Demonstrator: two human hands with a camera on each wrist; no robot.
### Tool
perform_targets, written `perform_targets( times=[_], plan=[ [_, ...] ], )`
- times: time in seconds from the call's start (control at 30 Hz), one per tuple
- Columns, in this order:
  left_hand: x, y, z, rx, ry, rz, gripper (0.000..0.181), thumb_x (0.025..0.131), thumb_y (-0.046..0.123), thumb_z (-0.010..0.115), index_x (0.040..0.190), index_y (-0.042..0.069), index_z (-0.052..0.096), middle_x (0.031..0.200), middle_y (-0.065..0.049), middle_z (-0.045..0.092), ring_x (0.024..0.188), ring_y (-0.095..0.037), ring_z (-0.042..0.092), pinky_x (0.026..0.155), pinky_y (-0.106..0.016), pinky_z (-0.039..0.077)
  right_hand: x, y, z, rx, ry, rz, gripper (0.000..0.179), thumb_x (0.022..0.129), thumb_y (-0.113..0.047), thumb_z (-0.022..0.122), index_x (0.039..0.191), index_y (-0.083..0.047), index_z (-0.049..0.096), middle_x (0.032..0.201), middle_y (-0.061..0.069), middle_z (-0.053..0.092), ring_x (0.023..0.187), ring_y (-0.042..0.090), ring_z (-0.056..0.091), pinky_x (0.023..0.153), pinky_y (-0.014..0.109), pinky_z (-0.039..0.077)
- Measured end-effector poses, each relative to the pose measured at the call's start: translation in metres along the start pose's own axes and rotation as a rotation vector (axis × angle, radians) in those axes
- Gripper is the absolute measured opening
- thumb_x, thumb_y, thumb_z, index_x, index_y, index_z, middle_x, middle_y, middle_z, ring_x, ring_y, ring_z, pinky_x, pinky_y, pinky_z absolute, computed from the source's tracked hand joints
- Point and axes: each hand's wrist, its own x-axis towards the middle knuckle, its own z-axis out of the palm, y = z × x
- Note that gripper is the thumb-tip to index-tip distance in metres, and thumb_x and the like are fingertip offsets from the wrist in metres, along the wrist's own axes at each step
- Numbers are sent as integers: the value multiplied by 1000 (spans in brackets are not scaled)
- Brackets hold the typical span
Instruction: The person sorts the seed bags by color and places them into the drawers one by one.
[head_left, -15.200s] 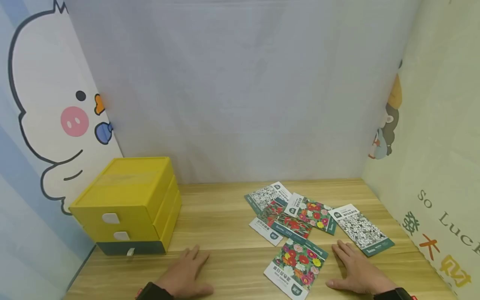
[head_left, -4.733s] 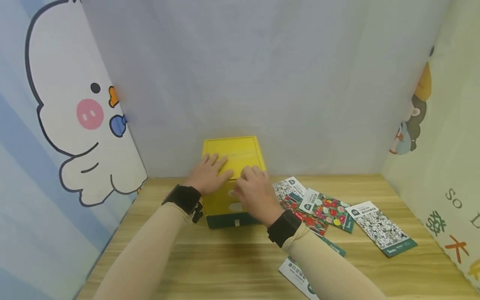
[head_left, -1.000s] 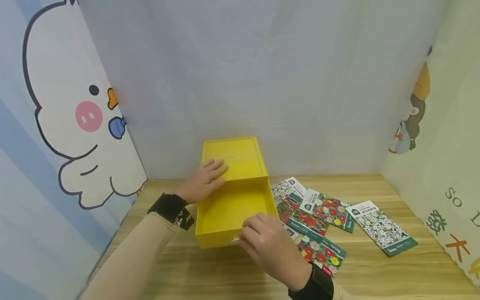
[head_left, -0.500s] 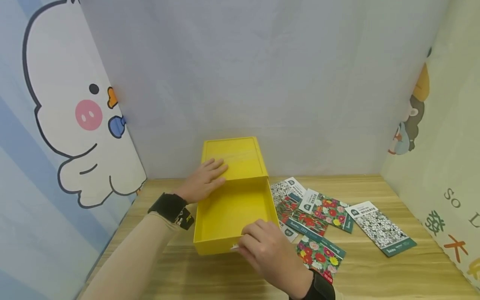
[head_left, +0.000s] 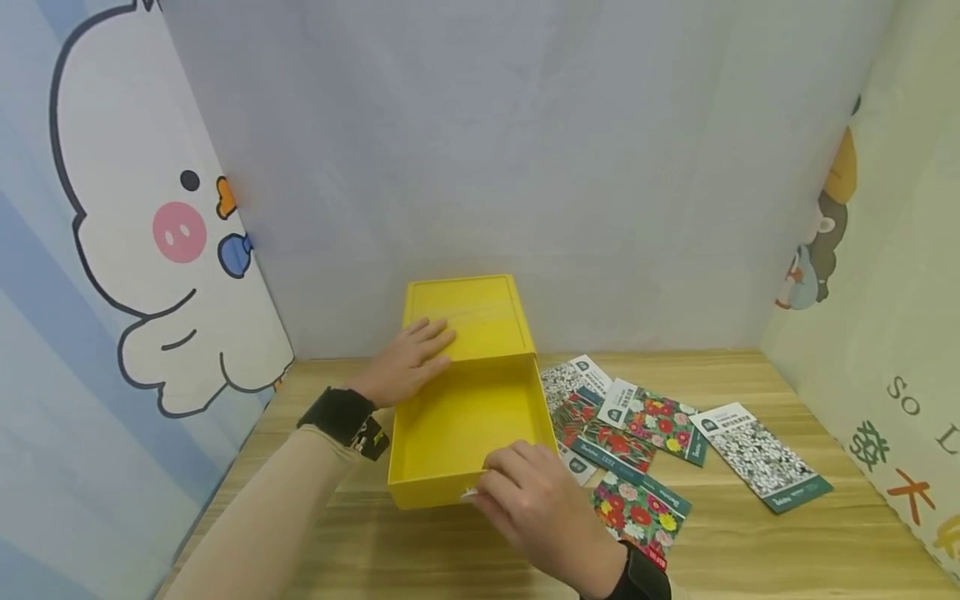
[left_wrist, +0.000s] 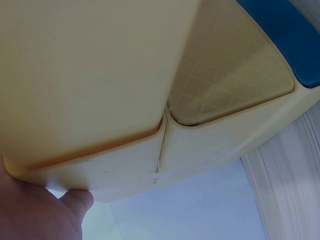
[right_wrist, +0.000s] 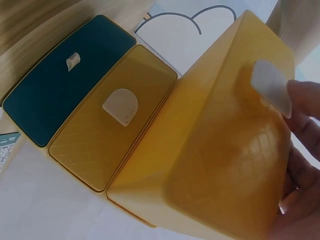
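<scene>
A small yellow drawer cabinet [head_left: 472, 312] stands mid-table with its top drawer [head_left: 461, 425] pulled far out; the drawer's yellow inside is bare. My left hand [head_left: 401, 364] rests on the cabinet's top near the front left edge, fingers extended. At the drawer's front, my right hand [head_left: 540, 504] pinches its white handle [right_wrist: 271, 86] between thumb and curled fingers. In the right wrist view, the closed middle drawer [right_wrist: 112, 117] is yellow with a white handle, and the bottom drawer [right_wrist: 70, 80] is dark green with a small pale tab.
Several flowered seed packets lie right of the cabinet. Some overlap, including a red-flowered packet [head_left: 618, 444] and a mixed-colour one [head_left: 660, 421]; a white-flowered packet [head_left: 761, 458] lies farthest right. A grey cloth [head_left: 600, 167] hangs behind the wooden table [head_left: 742, 550].
The cabinet has moved from the table's left to its middle. Its top drawer has come out toward me, slightly farther since a second ago. My hands have left the tabletop for cabinet and handle.
</scene>
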Motion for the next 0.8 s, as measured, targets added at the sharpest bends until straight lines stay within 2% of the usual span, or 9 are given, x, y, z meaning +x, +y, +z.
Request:
perform_targets(
  times=[0.27, 0.37, 0.5, 0.57, 0.63, 0.8],
  plan=[
    [-2, 0, -1, -17, 5, -9, 51, 103, 25, 45, 147, 0, 35, 155, -22, 23, 143, -43, 11, 114, -59, 11, -3, 7, -11, 60, 86, -56, 19, 89, -27, 69, 101, -12, 67, 107, 1, 63, 95, 17, 58, 81, 33, 50],
    [-1, -1, -1, -14, 9, -5, 52, 103, 25, 45, 147, 0, 35, 154, -22, 24, 143, -43, 11, 115, -58, 11, -8, 15, -19, 85, 136, -46, 21, 92, -27, 65, 103, -9, 67, 105, 1, 63, 94, 17, 59, 82, 32, 49],
    [1, -2, 2, 9, 8, -3, 52, 104, 28, 44, 148, 2, 35, 155, -21, 24, 143, -42, 12, 115, -57, 11, -23, 34, -32, 75, 186, 10, 26, 97, -30, 58, 104, -7, 67, 101, 2, 64, 90, 19, 60, 83, 30, 47],
    [2, -3, 3, 10, 1, -12, 52, 104, 30, 43, 148, 3, 35, 155, -19, 24, 144, -41, 12, 115, -57, 12, -35, 47, -38, 54, 160, 68, 28, 98, -32, 56, 105, -7, 67, 101, 2, 65, 90, 18, 59, 84, 27, 45],
    [2, -2, 3, 1, -2, -17, 52, 104, 30, 43, 149, 4, 35, 156, -18, 24, 144, -41, 11, 115, -58, 11, -48, 61, -44, 26, 99, 139, 26, 96, -31, 59, 107, -9, 67, 100, 0, 65, 91, 16, 59, 83, 26, 45],
    [1, -2, 3, -9, -1, -23, 52, 104, 29, 44, 149, 4, 35, 156, -18, 23, 144, -41, 10, 114, -58, 11, -81, 89, -60, -71, -34, 277, 25, 82, -19, 75, 104, -13, 67, 95, -3, 67, 85, 11, 61, 72, 29, 51]
  ],
)
